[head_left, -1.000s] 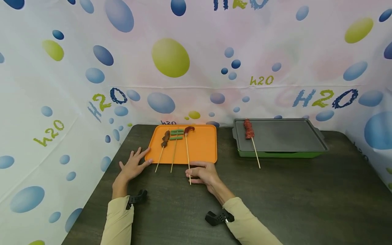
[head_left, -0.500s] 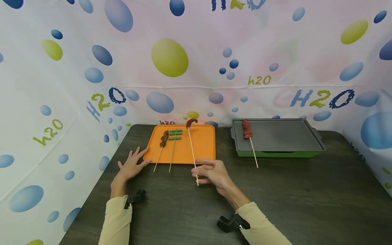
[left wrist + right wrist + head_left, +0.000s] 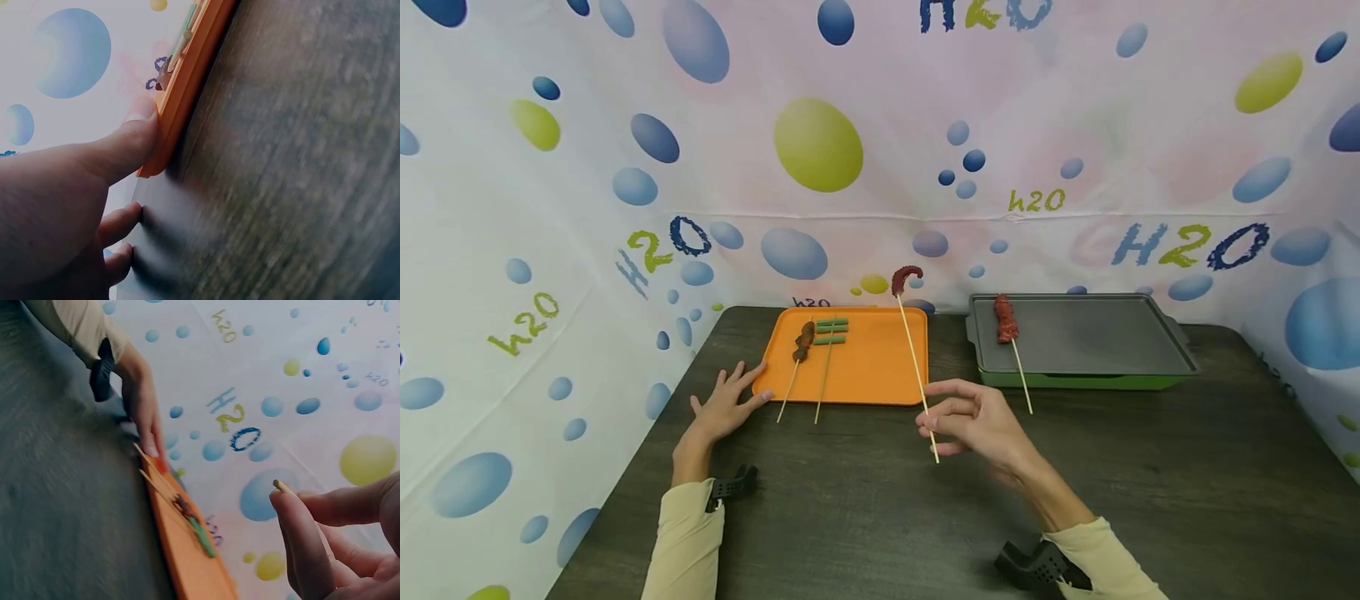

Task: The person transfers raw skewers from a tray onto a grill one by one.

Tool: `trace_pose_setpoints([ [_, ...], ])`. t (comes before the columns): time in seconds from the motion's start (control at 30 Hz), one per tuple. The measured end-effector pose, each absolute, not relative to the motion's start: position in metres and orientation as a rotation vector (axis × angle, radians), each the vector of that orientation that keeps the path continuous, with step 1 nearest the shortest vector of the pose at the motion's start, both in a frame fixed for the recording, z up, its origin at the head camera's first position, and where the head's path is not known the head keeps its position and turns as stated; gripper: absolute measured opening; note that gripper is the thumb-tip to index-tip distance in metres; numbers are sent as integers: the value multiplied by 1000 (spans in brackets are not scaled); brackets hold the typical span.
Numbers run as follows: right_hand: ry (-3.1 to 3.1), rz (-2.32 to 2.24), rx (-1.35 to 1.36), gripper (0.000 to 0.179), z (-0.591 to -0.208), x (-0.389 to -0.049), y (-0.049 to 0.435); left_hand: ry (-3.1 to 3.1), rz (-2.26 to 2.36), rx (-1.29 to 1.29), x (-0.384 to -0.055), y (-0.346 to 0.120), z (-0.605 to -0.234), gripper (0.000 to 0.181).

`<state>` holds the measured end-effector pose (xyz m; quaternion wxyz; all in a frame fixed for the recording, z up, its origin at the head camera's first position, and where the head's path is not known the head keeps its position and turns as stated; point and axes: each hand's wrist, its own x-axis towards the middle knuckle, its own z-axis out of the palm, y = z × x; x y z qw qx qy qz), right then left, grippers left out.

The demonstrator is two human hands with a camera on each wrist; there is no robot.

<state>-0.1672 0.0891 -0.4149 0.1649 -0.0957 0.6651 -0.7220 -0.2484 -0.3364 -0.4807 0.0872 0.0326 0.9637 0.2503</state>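
My right hand [image 3: 973, 425] pinches the lower stick of a skewer with a curled, dark red octopus tentacle [image 3: 904, 279] at its top. It is held up at a tilt, just right of the orange tray [image 3: 887, 358]. In the right wrist view the stick's end [image 3: 282, 486] pokes out between thumb and fingers. My left hand [image 3: 722, 412] lies with spread fingers at the tray's left front corner, its thumb against the rim in the left wrist view. On the tray lie a brown meat skewer [image 3: 804, 342] and a skewer with green pieces [image 3: 831, 340], sticks overhanging the front edge.
Right of the tray stands a grey grill plate [image 3: 1097, 333] on a green base [image 3: 1075, 382]. A red meat skewer [image 3: 1007, 321] lies at its left end, stick jutting over the front. A printed curtain [image 3: 880, 150] hangs behind the dark table [image 3: 835, 517].
My right hand has lifted the tentacle skewer off the tray and carried it rightward, past the tray's right edge. The left hand has stayed at the tray's corner.
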Motion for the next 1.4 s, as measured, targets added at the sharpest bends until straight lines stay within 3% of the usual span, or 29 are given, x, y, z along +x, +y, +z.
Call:
trace_pose_setpoints([
  [0.77,2128,-1971,-290,47,-402,-173,192,2844,755,103,-249,-338,-484,77],
  [1.4,2206,-1882,-95,53,-429,-181,258,2828,757,111,-250,-339,-485,79],
])
